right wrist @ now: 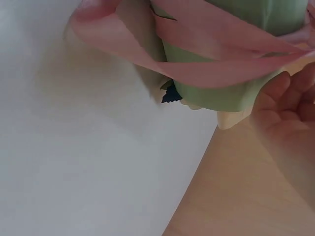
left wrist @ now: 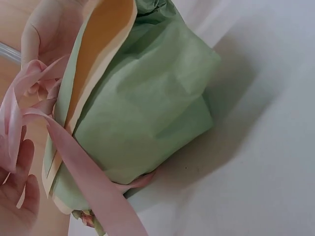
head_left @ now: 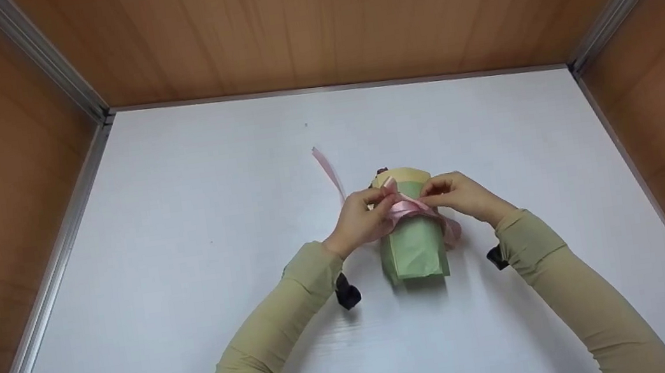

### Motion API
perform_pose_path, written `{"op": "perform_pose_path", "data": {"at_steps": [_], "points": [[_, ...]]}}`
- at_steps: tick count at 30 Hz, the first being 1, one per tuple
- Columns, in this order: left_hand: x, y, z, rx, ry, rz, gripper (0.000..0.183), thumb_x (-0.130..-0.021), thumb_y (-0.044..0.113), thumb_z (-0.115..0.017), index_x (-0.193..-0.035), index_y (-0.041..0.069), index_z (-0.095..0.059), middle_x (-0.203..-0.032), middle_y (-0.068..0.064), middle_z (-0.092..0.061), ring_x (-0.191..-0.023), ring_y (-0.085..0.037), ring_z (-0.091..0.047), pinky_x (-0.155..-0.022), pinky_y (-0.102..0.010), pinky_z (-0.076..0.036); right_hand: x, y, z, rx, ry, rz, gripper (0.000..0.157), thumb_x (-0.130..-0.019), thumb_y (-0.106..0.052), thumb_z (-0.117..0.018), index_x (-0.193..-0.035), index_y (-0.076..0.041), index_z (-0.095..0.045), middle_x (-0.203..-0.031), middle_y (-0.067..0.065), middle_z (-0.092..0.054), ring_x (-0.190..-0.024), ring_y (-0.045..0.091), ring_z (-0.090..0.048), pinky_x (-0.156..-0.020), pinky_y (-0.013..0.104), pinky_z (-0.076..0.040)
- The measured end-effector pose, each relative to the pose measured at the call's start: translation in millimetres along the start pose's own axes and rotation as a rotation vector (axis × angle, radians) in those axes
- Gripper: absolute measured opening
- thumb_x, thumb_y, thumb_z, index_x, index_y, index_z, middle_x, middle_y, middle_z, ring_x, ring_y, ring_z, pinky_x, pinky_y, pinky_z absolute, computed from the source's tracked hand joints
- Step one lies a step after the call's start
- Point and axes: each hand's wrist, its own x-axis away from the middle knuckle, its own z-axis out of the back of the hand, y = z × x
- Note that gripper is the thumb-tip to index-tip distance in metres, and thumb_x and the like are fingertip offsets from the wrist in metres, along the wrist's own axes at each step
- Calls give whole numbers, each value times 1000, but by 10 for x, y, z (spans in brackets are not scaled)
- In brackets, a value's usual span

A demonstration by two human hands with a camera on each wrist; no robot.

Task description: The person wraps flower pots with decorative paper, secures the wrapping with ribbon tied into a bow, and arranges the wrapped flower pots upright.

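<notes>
A bouquet wrapped in green and cream paper (head_left: 419,249) lies on the white table, a small dried red flower (left wrist: 87,219) and a dark leaf (right wrist: 172,93) peeking out at its far end. Round its middle goes a pink satin ribbon (head_left: 409,208), with loops on top. My left hand (head_left: 362,215) pinches a raised loop of the ribbon between thumb and fingers. On the other side, my right hand (head_left: 459,195) pinches the ribbon near the bouquet's right edge. One long ribbon tail (head_left: 328,171) trails away to the far left; another loop (right wrist: 98,27) hangs down the right side.
The white table (head_left: 191,186) is bounded by wood-grain panels (head_left: 311,22) at the back and both sides, with metal rails (head_left: 53,63) at the corners. Black wrist devices (head_left: 348,293) hang below both sleeves.
</notes>
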Motion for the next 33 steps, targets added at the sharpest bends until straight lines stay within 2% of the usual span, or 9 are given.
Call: {"op": "perform_pose_path", "data": {"at_steps": [5,9,14,17,20,24,28,31,33], "points": [[2,25,-5,-2,-15,20,18,-94,8,-57,-95,-6,-68,-92,-17,-67,-84,-13,-56,-73,-19,-47,-7,15,5,-8,42,-17,22,-91,-15,-63,-97,6,-64,-85,-8,-60,-83,8,-54,-82,31,-47],[-5,29,-15,15,-23,30,20,-94,9,-57,-99,-6,-69,-96,-18,-68,-87,-16,-59,-73,-18,-48,-10,23,7,-41,66,-6,24,-91,-14,-61,-99,8,-64,-84,-10,-61,-82,6,-55,-80,27,-47],[-19,38,-35,17,-27,49,22,-94,12,-57,-104,-4,-70,-104,-17,-69,-98,-22,-63,-79,-23,-51,-1,47,29,-124,84,35,12,-90,-14,-62,-95,-4,-68,-86,-11,-64,-85,6,-57,-80,25,-46],[-22,46,-35,15,-31,82,23,-95,13,-57,-106,-2,-70,-106,-15,-69,-98,-20,-62,-79,-22,-51,9,57,54,-159,33,66,8,-91,-12,-60,-89,-11,-68,-87,-10,-64,-87,7,-56,-83,27,-45],[-24,50,-27,17,-35,100,23,-95,13,-57,-106,-2,-70,-104,-15,-69,-95,-17,-61,-76,-20,-49,1,36,66,-159,-57,75,18,-96,-13,-51,-85,-11,-66,-86,-9,-62,-88,8,-56,-86,28,-45],[-29,55,-20,3,-24,87,23,-95,12,-57,-105,-4,-69,-102,-16,-69,-91,-17,-60,-73,-18,-48,-23,-60,46,-85,-144,36,27,-98,-18,-43,-84,-12,-66,-85,-8,-62,-87,7,-56,-94,30,-44],[-32,60,-32,-1,-23,81,23,-95,12,-56,-104,-3,-70,-103,-16,-69,-90,-16,-59,-70,-17,-46,-41,-158,12,-12,-185,-17,31,-99,-24,-44,-79,-13,-65,-80,-8,-62,-85,9,-57,-98,35,-41],[-31,64,-45,8,-30,81,23,-95,12,-56,-104,-3,-70,-104,-16,-69,-89,-13,-59,-70,-16,-46,-50,-194,0,15,-201,-60,37,-99,-27,-45,-70,-13,-64,-70,-9,-61,-77,8,-58,-89,31,-45],[-29,68,-51,13,-30,77,23,-95,13,-57,-104,-4,-70,-103,-16,-69,-88,-12,-58,-69,-16,-46,-56,-213,-6,53,-218,-72,38,-98,-25,-48,-66,-12,-63,-62,-9,-57,-69,7,-56,-75,26,-47]]}}
